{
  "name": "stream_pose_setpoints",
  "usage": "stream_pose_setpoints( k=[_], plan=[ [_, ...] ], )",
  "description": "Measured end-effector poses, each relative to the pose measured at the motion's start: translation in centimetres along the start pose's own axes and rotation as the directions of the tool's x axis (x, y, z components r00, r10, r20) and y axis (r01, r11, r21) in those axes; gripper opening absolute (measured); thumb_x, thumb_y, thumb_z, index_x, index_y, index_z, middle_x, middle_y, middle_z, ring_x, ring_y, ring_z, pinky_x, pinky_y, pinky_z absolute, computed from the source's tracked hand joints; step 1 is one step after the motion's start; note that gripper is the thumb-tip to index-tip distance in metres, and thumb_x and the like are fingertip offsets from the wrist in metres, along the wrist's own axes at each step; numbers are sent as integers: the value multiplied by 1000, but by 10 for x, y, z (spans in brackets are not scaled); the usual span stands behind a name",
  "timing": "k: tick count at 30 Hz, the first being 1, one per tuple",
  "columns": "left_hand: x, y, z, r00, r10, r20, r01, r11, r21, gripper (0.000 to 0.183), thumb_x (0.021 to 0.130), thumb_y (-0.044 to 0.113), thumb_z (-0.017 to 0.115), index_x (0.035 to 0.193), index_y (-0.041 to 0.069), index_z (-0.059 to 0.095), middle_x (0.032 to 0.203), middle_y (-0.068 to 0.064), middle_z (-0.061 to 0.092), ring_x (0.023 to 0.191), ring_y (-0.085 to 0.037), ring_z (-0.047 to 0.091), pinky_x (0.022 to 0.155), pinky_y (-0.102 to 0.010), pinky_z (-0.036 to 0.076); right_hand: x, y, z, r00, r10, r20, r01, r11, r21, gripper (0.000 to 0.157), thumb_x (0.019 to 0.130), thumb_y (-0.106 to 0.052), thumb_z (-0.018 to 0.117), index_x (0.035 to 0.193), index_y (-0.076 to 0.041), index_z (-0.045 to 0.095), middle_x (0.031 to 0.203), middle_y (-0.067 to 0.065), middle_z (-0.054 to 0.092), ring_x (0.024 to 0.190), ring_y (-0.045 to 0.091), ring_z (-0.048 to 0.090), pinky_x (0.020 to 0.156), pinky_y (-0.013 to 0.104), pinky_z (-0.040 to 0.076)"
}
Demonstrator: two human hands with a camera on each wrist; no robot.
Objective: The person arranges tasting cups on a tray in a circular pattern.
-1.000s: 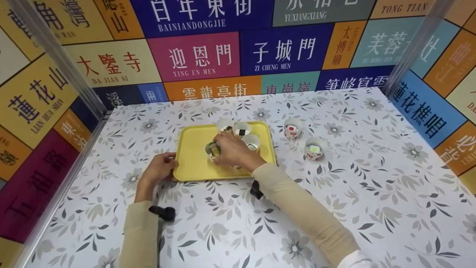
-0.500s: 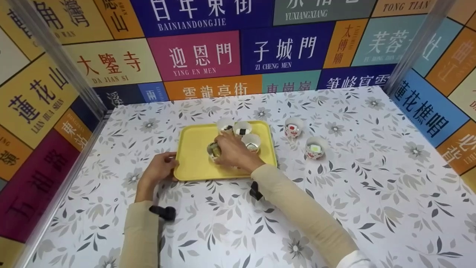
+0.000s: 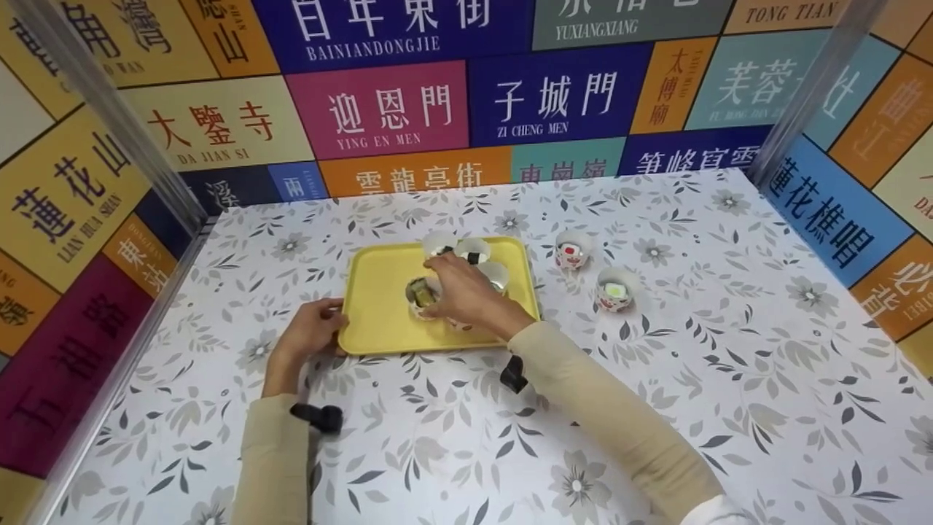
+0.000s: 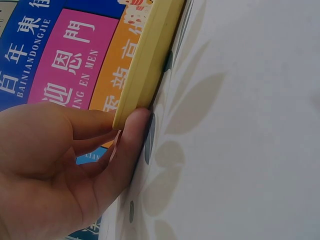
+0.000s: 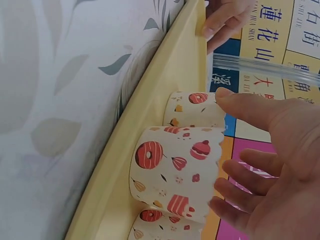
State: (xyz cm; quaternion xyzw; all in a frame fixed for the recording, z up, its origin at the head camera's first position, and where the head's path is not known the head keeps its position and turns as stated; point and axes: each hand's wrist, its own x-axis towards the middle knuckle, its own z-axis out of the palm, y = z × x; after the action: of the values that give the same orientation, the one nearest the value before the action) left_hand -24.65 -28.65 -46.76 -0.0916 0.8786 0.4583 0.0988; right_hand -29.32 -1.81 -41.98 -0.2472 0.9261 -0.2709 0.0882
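On the yellow tray [image 3: 379,324] stands a patterned paper baking cup [image 3: 423,300] with a greenish-brown filling. My right hand [image 3: 470,290] hovers over the cups, fingers spread and relaxed. In the right wrist view the thumb tip is right at the rim of the farther cup [image 5: 192,111], with a nearer cup [image 5: 175,167] printed with doughnuts in front. Several more cups stand towards the tray's back and right, including one with a dark-topped white filling [image 3: 474,251]. My left hand [image 3: 312,328] pinches the tray's left edge between thumb and fingers.
To the right of the tray, a cup with a red-topped filling [image 3: 572,251] and a cup with a pale green-topped filling [image 3: 615,292] stand on the floral tablecloth [image 3: 700,408]. Walls with coloured sign panels [image 3: 379,109] enclose the table at the back and sides.
The right hand has let go of the cup with the greenish-brown filling and shifted slightly right, its fingers opening. That cup now stands on the tray. The left hand stays at the tray's edge.
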Motion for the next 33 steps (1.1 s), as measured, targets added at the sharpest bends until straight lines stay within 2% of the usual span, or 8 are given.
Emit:
stream_pose_setpoints(
  k=[6,11,18,25,30,33],
  plan=[
    [-2,-1,-1,1000,5,27,-3,998,-66,49,104,10,47,150,-3,40,130,-29,57,79,-15,67,65,-28,60,-12,5,-5,998,-26,-60,32,996,86,77,81,-23,84,148,-11,48,147,8,49,134,29,49,115,43,41],
    [-3,-3,-3,1000,-7,19,8,998,-57,49,104,10,47,150,-3,41,128,-28,58,80,-15,67,66,-28,61,-19,11,-5,994,-47,-102,58,992,108,71,82,-23,84,145,-11,52,140,11,54,129,30,52,114,43,42],
    [-3,-3,-1,1000,4,15,-3,999,-45,47,104,10,47,149,-4,42,128,-29,58,79,-14,67,67,-27,61,-36,22,-10,988,-40,-149,61,989,135,61,84,-24,82,139,-11,57,137,10,56,132,31,50,114,44,42],
    [-1,-2,-2,1000,-6,18,7,999,-50,47,104,10,46,149,-3,42,132,-29,57,85,-18,68,68,-28,61,-56,36,-27,967,-73,-244,111,983,145,51,86,-19,80,132,-9,61,134,11,58,127,33,54,108,47,47],
    [-1,-1,-1,1000,-8,14,9,999,-42,47,104,11,47,149,-2,43,131,-28,58,81,-15,67,66,-27,61,-69,46,-39,954,-68,-294,110,986,128,50,85,-20,80,130,-8,62,134,12,58,128,32,53,110,49,44],
    [-1,-2,0,1000,13,22,-13,999,-39,47,104,11,47,149,-3,42,129,-29,58,77,-13,67,65,-27,60,-77,54,-44,946,-60,-320,102,988,116,51,84,-21,81,130,-7,62,134,13,58,129,34,53,112,51,42]
  ],
)
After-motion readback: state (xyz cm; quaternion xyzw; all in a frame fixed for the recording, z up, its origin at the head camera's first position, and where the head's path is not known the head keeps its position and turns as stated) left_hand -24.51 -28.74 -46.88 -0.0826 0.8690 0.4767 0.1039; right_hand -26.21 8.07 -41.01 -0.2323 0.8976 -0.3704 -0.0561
